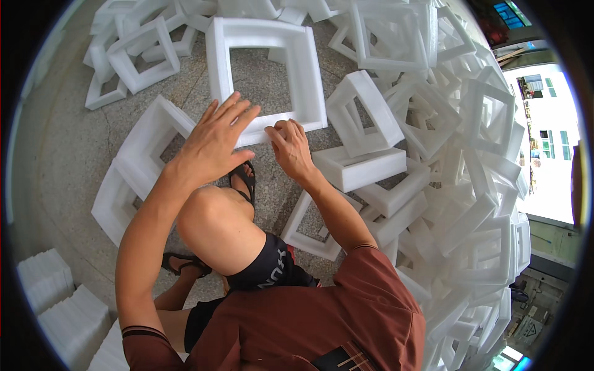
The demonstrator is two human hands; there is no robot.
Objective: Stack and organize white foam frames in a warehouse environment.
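The large white rectangular foam frame (311,86) sits on the grey speckled stone floor (74,161), its square opening facing the person. The left hand (213,139) is at the frame's near left corner, palm down with fingers fanned and thumb apart, clasping nothing; whether it touches the foam cannot be told. The right hand (289,145) is at the middle of the frame's near bar, fingers bent and thumb drawn in toward them; whether it pinches the foam or something small is hidden. Just right of the frame, a smaller tilted white foam frame (382,108) leans on another, and beyond these is a tall, jumbled heap of white foam frames (464,222). Left of the large frame and nearer the person lie two white angled foam pieces (139,145); much nearer, well apart from it, stand stacks of flat white foam sheets (74,321).
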